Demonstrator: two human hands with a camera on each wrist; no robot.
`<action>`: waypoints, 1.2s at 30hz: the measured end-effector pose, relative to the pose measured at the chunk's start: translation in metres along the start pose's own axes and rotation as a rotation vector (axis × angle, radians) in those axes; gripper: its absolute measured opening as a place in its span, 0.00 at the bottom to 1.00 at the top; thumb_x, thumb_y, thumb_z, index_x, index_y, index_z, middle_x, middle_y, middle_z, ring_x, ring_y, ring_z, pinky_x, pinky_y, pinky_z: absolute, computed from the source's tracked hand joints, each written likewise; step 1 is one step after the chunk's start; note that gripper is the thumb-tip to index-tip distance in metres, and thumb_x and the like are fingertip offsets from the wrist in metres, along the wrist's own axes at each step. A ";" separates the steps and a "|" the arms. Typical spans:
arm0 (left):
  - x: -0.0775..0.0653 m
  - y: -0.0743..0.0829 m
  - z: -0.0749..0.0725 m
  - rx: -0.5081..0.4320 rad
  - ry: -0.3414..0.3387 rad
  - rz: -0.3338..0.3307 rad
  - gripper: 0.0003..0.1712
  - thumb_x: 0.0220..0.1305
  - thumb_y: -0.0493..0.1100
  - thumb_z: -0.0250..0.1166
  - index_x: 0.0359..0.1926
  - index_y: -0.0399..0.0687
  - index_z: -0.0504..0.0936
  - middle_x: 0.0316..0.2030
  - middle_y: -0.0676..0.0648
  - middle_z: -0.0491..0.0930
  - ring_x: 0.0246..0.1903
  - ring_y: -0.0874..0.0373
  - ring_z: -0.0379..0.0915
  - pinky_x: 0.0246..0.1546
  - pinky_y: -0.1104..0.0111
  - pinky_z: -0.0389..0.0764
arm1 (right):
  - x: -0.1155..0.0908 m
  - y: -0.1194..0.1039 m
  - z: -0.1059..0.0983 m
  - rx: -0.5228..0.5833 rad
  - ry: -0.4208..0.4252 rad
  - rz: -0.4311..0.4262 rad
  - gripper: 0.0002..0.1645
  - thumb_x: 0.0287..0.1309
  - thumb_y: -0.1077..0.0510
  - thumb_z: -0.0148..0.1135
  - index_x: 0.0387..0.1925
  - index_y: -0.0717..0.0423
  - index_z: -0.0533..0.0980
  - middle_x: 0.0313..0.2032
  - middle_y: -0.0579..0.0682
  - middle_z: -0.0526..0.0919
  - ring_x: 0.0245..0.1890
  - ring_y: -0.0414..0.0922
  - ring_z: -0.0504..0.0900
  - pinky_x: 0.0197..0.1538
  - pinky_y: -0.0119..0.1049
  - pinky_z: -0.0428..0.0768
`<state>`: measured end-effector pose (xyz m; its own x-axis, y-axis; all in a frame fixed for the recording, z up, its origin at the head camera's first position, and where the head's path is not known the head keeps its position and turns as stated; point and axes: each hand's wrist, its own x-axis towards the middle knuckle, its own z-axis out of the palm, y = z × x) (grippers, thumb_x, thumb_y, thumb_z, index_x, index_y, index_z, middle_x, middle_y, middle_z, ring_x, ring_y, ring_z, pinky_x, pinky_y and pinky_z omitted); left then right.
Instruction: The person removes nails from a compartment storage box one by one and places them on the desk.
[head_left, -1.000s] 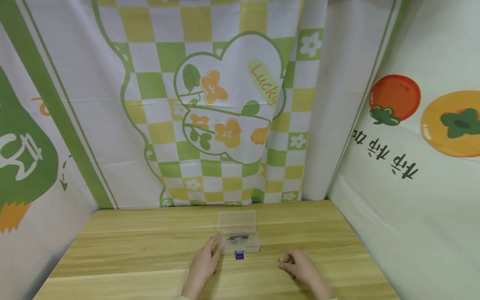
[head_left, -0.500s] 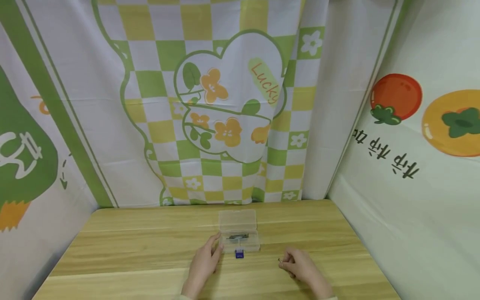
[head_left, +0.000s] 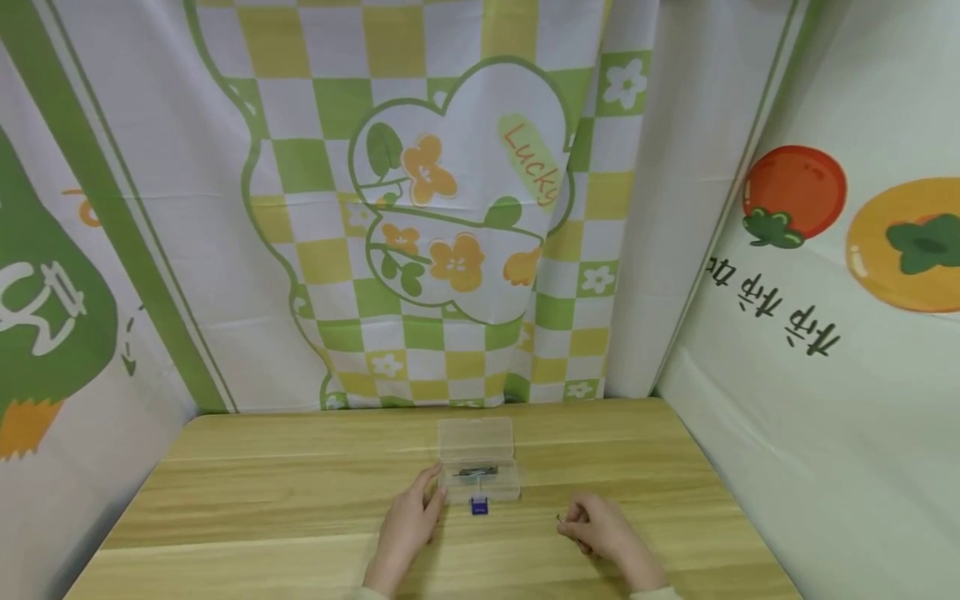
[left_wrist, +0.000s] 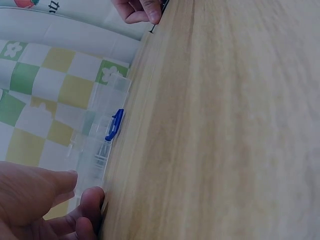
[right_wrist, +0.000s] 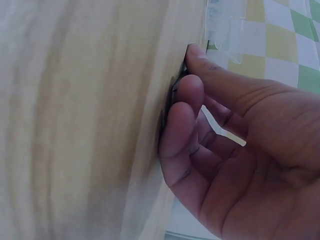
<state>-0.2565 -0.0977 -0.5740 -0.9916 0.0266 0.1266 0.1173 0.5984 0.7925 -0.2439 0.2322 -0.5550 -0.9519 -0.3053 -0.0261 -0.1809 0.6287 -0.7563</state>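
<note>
A clear plastic box (head_left: 507,492) with its lid raised stands on the wooden table, several dark nails (head_left: 477,472) lying in it. On its front hangs a blue latch (head_left: 479,506), also seen in the left wrist view. My left hand (head_left: 407,525) rests against the box's left end, thumb and index finger reaching its side. To the right of the box, my right hand (head_left: 603,533) pinches a thin nail (left_wrist: 152,29) between thumb and fingertips, low over the table. Its head sticks out, while the fingers cover most of the shaft.
The wooden table top (head_left: 285,492) runs back to a checked curtain (head_left: 465,358). Printed cloth walls (head_left: 810,400) stand on the left and right sides.
Both hands and the box stay nearly in place. The nail's visible end tilts slightly in the right hand's fingers. The head view shifts a little.
</note>
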 end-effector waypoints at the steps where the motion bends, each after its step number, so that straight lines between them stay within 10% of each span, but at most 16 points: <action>1: 0.000 0.000 0.000 0.001 0.000 0.003 0.27 0.80 0.46 0.61 0.75 0.48 0.73 0.17 0.57 0.71 0.11 0.63 0.68 0.16 0.69 0.67 | -0.001 -0.001 -0.001 0.001 -0.003 0.001 0.12 0.65 0.64 0.71 0.30 0.56 0.75 0.18 0.45 0.75 0.17 0.38 0.73 0.20 0.25 0.68; 23: -0.001 -0.004 0.003 0.020 0.022 0.036 0.26 0.79 0.46 0.61 0.74 0.47 0.74 0.17 0.58 0.70 0.12 0.65 0.63 0.15 0.71 0.65 | 0.004 -0.013 -0.014 -0.099 0.030 -0.035 0.12 0.64 0.54 0.74 0.36 0.58 0.81 0.25 0.44 0.80 0.23 0.38 0.76 0.27 0.32 0.75; 36: 0.001 -0.003 0.002 0.020 0.020 0.049 0.26 0.80 0.46 0.61 0.73 0.46 0.74 0.16 0.59 0.69 0.11 0.65 0.63 0.14 0.70 0.64 | 0.017 -0.050 -0.016 -0.047 0.079 -0.057 0.26 0.67 0.54 0.73 0.59 0.65 0.79 0.48 0.66 0.86 0.27 0.45 0.84 0.26 0.34 0.81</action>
<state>-0.2576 -0.0982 -0.5776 -0.9834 0.0406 0.1768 0.1643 0.6126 0.7731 -0.2550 0.2074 -0.5073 -0.9559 -0.2855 0.0687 -0.2448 0.6456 -0.7233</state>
